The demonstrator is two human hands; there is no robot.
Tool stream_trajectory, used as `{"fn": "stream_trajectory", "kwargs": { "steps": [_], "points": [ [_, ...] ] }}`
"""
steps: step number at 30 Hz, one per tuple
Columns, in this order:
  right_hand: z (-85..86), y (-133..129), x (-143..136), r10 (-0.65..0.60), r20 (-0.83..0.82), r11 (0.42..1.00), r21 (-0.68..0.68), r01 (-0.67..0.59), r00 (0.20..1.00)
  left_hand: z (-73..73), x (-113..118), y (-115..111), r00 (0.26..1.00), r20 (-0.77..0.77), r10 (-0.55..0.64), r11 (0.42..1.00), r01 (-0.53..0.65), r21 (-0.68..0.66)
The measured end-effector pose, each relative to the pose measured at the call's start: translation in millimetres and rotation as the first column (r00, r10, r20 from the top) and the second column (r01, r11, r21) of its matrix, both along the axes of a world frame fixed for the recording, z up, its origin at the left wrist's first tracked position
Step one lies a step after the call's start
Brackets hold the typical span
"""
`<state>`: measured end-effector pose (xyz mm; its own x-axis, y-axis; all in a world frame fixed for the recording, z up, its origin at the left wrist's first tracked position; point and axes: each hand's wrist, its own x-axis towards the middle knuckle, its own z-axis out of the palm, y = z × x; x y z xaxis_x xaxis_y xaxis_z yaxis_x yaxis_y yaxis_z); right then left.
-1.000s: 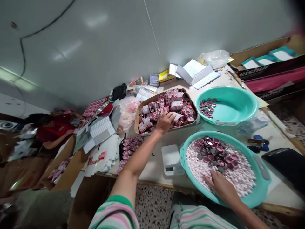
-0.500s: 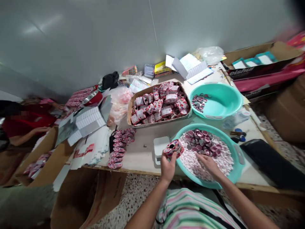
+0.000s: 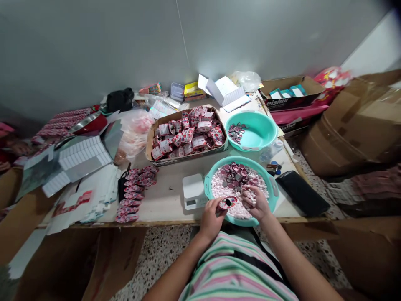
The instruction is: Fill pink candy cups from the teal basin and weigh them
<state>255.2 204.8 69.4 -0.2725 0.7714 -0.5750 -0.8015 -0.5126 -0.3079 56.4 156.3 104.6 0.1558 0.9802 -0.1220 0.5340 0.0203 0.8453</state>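
My left hand (image 3: 209, 220) is wrapped round a small red-and-pink printed container (image 3: 227, 202), its round dark opening facing up. My right hand (image 3: 260, 204) is cupped round a handful of small pale pink pellets (image 3: 249, 195), close to the container's right side. Both hands are at the near side of a turquoise basin (image 3: 207, 187). Loose pellets (image 3: 219, 186) fill this basin, and a heap of round maroon-and-silver caps (image 3: 235, 172) lies on them. Left of the basin stands a white scale (image 3: 192, 188).
A cardboard tray (image 3: 188, 155) of similar printed containers stands behind the scale. A second turquoise basin (image 3: 263, 131) holds a few caps. Rows of printed containers (image 3: 133, 195) lie at left, and a black pouch (image 3: 302, 193) at right. Another person's hand (image 3: 21, 147) shows far left.
My right hand has lifted out of the pellets with a handful and turned upward. My left hand has brought the container nearer, over the basin's near rim. The view has swung right.
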Motion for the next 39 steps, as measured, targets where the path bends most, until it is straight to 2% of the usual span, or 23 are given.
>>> {"fn": "stream_trajectory", "kwargs": {
  "steps": [8,11,16,24,29,31,35,39],
  "points": [
    [29.8,-2,-12,-0.07,0.058,0.994,0.084,0.065,0.996,7.9,13,1,0.981,-0.123,-0.153,0.982,0.165,0.094],
    [32.1,-5,-20,-0.135,0.143,0.99,0.05,0.129,0.981,10.4,18,0,0.972,-0.141,-0.189,0.973,0.205,0.111],
    [33.4,-11,-33,-0.249,0.233,0.968,0.026,0.249,0.94,5.7,21,-4,0.967,-0.163,-0.194,0.97,0.215,0.116],
    [38.6,-14,-43,-0.291,0.294,0.948,-0.042,0.317,0.91,6.3,21,-7,0.954,-0.199,-0.224,0.963,0.249,0.108],
    [34.3,-13,-45,-0.295,0.271,0.955,0.071,0.286,0.916,1.3,23,-10,0.993,-0.079,-0.09,0.995,0.094,0.045],
    [33.1,-13,-46,-0.297,0.294,0.955,0.102,0.279,0.909,0.8,22,-11,0.994,-0.074,-0.086,0.995,0.089,0.044],
    [30.7,-14,-46,-0.271,0.337,0.962,0.058,0.268,0.902,0.4,22,-12,0.989,-0.083,-0.124,0.989,0.131,0.073],
    [27.3,-14,-45,-0.242,0.398,0.97,0.085,0.227,0.885,-7.8,25,-13,1.0,-0.007,-0.028,1.0,0.028,-0.002]
  ]
}}
